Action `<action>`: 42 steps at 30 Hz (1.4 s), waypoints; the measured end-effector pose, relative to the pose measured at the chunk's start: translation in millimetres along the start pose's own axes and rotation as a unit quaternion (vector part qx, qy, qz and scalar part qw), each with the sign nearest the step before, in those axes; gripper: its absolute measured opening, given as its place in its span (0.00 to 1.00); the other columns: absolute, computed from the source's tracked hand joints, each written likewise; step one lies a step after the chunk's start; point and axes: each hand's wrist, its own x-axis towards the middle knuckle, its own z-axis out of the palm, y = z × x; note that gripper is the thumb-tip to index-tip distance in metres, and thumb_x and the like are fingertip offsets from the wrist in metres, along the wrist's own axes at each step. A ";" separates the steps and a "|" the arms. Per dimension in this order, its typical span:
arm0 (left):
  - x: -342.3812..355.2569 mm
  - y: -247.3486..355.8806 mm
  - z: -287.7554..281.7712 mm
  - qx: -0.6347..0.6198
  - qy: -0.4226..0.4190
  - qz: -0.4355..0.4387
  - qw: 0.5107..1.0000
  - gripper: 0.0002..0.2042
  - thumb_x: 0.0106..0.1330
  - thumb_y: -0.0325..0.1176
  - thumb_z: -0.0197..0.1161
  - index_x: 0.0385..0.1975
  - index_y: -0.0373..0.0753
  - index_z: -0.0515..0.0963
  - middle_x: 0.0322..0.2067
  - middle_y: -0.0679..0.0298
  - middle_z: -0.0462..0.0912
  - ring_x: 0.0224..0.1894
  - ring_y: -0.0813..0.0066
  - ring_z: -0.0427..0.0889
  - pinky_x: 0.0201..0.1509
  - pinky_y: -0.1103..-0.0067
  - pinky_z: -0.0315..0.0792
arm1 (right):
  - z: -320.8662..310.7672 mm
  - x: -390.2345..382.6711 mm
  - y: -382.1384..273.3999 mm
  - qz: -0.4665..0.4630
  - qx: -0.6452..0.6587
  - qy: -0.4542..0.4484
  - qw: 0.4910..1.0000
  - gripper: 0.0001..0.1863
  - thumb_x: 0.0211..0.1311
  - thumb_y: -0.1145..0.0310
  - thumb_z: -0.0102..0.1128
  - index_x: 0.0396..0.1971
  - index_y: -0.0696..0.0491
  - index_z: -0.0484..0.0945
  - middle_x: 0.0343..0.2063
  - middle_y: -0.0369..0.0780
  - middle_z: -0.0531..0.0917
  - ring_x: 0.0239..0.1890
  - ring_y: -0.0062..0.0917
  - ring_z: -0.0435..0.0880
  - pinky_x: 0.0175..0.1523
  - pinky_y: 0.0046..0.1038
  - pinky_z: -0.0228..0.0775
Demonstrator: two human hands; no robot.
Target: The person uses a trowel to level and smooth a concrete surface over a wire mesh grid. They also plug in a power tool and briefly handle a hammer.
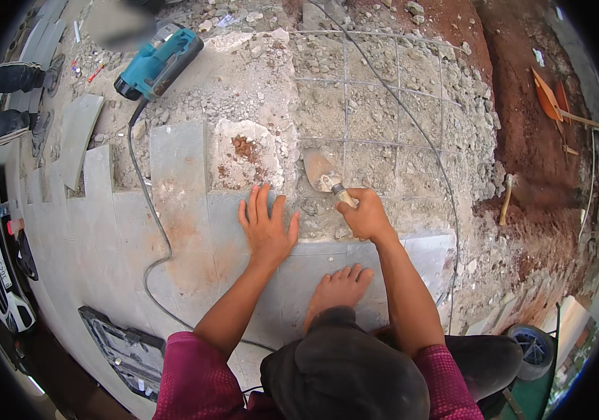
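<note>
My right hand [365,215] is closed round the handle of a trowel [319,168]. Its dusty blade lies over the rubble at the left edge of a bed laid with wire mesh [397,115]. My left hand [268,227] rests with fingers spread on the grey paving tiles [233,210], its fingertips at the tile edge beside a pale mortar patch with reddish crumbs [245,150]. Below my hands, my bare foot [339,290] stands on the tiled strip.
A teal power tool [161,61] lies at the upper left, its cord [151,210] running over the tiles. Another black cable [418,122] crosses the mesh. To the right are a reddish trench [530,91], orange-bladed tools [546,98] and a wheel [532,350]. An open black case [124,350] sits lower left.
</note>
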 end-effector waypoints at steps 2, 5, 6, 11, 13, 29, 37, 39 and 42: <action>-5.6 0.5 1.6 -0.002 0.002 -0.004 1.000 0.21 0.64 0.41 0.71 0.55 0.41 0.78 0.70 0.50 0.67 0.77 0.48 0.59 0.77 0.47 0.47 | -0.9 -9.3 -0.4 0.115 0.159 0.006 0.981 0.18 0.67 0.64 0.68 0.51 0.60 0.84 0.16 0.41 0.80 0.11 0.23 0.76 0.16 0.32 0.64; -4.3 -1.7 3.6 -0.013 0.008 0.005 1.000 0.21 0.64 0.41 0.71 0.55 0.41 0.78 0.70 0.49 0.67 0.77 0.47 0.58 0.77 0.47 0.47 | 43.1 -11.5 12.6 0.138 0.269 0.070 0.951 0.15 0.71 0.65 0.66 0.52 0.56 0.85 0.16 0.38 0.79 0.09 0.19 0.71 0.14 0.30 0.59; -4.4 -0.4 2.5 -0.015 0.003 0.004 1.000 0.21 0.64 0.41 0.71 0.54 0.41 0.79 0.70 0.49 0.67 0.77 0.47 0.59 0.77 0.47 0.47 | 51.7 -14.6 14.2 0.117 0.277 0.106 0.948 0.14 0.72 0.65 0.65 0.50 0.57 0.86 0.16 0.38 0.79 0.10 0.19 0.72 0.15 0.30 0.60; -0.8 -0.3 -0.1 -0.025 -0.002 0.003 1.000 0.19 0.66 0.39 0.70 0.54 0.40 0.79 0.71 0.48 0.65 0.77 0.48 0.58 0.77 0.45 0.45 | 16.7 -18.6 26.6 0.004 0.095 0.166 0.982 0.13 0.67 0.65 0.65 0.39 0.61 0.85 0.22 0.48 0.84 0.24 0.34 0.85 0.32 0.37 0.73; -3.3 8.4 -8.0 0.015 0.032 0.013 0.999 0.19 0.67 0.39 0.69 0.55 0.39 0.79 0.67 0.49 0.71 0.73 0.49 0.65 0.74 0.50 0.54 | -15.6 -27.1 13.5 -0.010 -0.008 0.132 0.991 0.14 0.65 0.65 0.66 0.40 0.62 0.84 0.25 0.52 0.85 0.29 0.40 0.87 0.38 0.38 0.76; 57.9 123.2 42.7 -0.658 -0.225 -0.548 0.465 0.18 0.82 0.46 0.53 0.41 0.35 0.79 0.32 0.61 0.83 0.29 0.72 0.82 0.33 0.72 0.79 | -0.5 -40.2 -3.0 0.078 0.279 0.064 0.955 0.16 0.75 0.75 0.54 0.57 0.63 0.80 0.37 0.40 0.88 0.36 0.17 0.84 0.38 0.21 0.75; 46.1 141.2 52.3 -0.646 -0.155 -0.503 0.553 0.19 0.83 0.44 0.52 0.36 0.33 0.76 0.28 0.59 0.82 0.25 0.72 0.81 0.28 0.72 0.78 | -5.5 -59.4 3.2 -0.010 0.304 0.106 0.947 0.15 0.76 0.78 0.51 0.56 0.66 0.80 0.43 0.46 0.89 0.44 0.23 0.88 0.48 0.25 0.79; 41.0 134.6 57.0 -0.635 -0.165 -0.526 0.541 0.18 0.82 0.43 0.51 0.37 0.32 0.76 0.28 0.58 0.81 0.25 0.71 0.80 0.27 0.71 0.77 | 8.3 -53.0 15.4 -0.011 0.300 0.107 0.948 0.15 0.75 0.77 0.53 0.56 0.66 0.79 0.41 0.45 0.89 0.41 0.23 0.88 0.46 0.25 0.79; 69.0 125.3 58.7 -0.638 -0.169 -0.538 0.525 0.18 0.81 0.43 0.52 0.37 0.31 0.75 0.29 0.57 0.81 0.24 0.70 0.79 0.26 0.70 0.75 | 4.8 -24.0 7.1 0.034 0.246 0.119 0.961 0.16 0.74 0.75 0.56 0.55 0.66 0.80 0.34 0.45 0.88 0.30 0.23 0.86 0.34 0.27 0.77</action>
